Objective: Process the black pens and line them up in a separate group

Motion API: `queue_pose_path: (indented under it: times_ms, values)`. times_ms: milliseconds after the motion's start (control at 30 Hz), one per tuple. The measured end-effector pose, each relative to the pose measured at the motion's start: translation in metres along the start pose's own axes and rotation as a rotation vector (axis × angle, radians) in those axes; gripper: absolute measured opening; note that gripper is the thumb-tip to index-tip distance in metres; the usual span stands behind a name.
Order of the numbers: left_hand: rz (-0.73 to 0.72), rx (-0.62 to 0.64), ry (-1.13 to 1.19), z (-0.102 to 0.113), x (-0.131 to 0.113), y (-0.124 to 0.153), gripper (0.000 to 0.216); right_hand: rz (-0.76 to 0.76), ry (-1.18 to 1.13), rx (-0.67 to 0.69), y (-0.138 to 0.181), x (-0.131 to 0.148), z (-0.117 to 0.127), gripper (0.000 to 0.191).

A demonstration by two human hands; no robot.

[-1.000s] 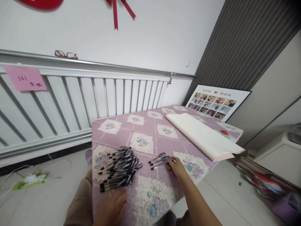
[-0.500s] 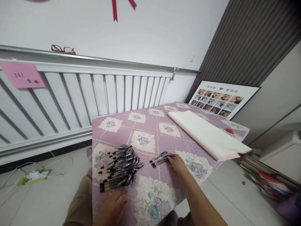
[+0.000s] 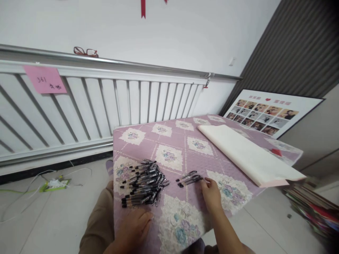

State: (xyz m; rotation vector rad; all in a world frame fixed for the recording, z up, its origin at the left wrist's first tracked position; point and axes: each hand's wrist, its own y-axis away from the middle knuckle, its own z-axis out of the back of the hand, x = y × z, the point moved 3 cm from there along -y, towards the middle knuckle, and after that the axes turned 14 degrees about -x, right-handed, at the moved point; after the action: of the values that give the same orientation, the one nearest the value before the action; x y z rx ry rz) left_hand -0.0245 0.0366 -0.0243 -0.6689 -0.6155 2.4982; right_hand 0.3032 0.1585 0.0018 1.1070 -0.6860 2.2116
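Note:
A big pile of black-capped pens (image 3: pixel 145 183) lies at the left side of the purple floral tablecloth (image 3: pixel 176 165). My left hand (image 3: pixel 139 222) rests on the cloth just below that pile, its fingers curled together with nothing visible in them. To the right of the pile lies a small group of several pens (image 3: pixel 189 178), roughly side by side. Beside the right ends of this group is my right hand (image 3: pixel 211 194), thumb and fingers slightly apart, with no pen seen in its grasp.
A folded cream sheet (image 3: pixel 238 151) covers the table's right part, near a small red item (image 3: pixel 276 152). Behind stand a white radiator (image 3: pixel 132 102) and a photo board (image 3: pixel 267 109). A power strip (image 3: pixel 54 185) with cables lies on the floor; stacked papers (image 3: pixel 315 208) sit at right.
My right hand has drawn back slightly from the small group of pens and its fingers have let go. My left hand stays by the pile. The view has shifted left.

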Motion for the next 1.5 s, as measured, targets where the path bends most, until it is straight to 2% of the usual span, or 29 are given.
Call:
queue_pose_path:
  times_ms: [100, 200, 300, 367, 433, 567, 700, 1033, 1267, 1500]
  values:
    - [0.036, -0.027, -0.013, 0.002, 0.003, 0.0, 0.025, 0.082, -0.083, 0.01, 0.038, 0.012, -0.003, 0.04]
    - [0.094, -0.149, -0.048, 0.005, 0.008, 0.0, 0.028, 0.173, -0.175, 0.14, 0.091, 0.029, -0.017, 0.026]
    - [0.171, -0.27, -0.11, 0.01, 0.011, -0.003, 0.034, 0.282, -0.258, 0.282, 0.142, 0.045, -0.033, 0.022]
    - [0.234, -0.287, -0.145, 0.014, 0.009, -0.007, 0.038, 0.339, -0.272, 0.329, 0.166, 0.053, -0.041, 0.019]
    - [0.302, -0.252, -0.154, 0.016, 0.007, -0.011, 0.039, 0.419, -0.274, 0.339, 0.18, 0.058, -0.046, 0.017]
    - [0.367, -0.16, -0.148, 0.016, 0.002, -0.014, 0.037, 0.527, -0.245, 0.31, 0.187, 0.063, -0.05, 0.014]
    - [0.407, -0.13, -0.172, 0.014, 0.003, -0.013, 0.039, 0.588, -0.19, 0.283, 0.189, 0.064, -0.049, 0.011]
    - [0.444, -0.163, -0.161, 0.018, 0.003, -0.011, 0.04, 0.739, -0.001, 0.319, 0.197, 0.077, -0.049, 0.009]
    - [0.465, -0.133, -0.16, 0.021, 0.003, -0.012, 0.038, 0.814, 0.108, 0.344, 0.204, 0.082, -0.047, 0.006]
    - [0.481, -0.077, -0.153, 0.023, 0.002, -0.016, 0.038, 0.827, 0.128, 0.34, 0.206, 0.084, -0.044, 0.014]
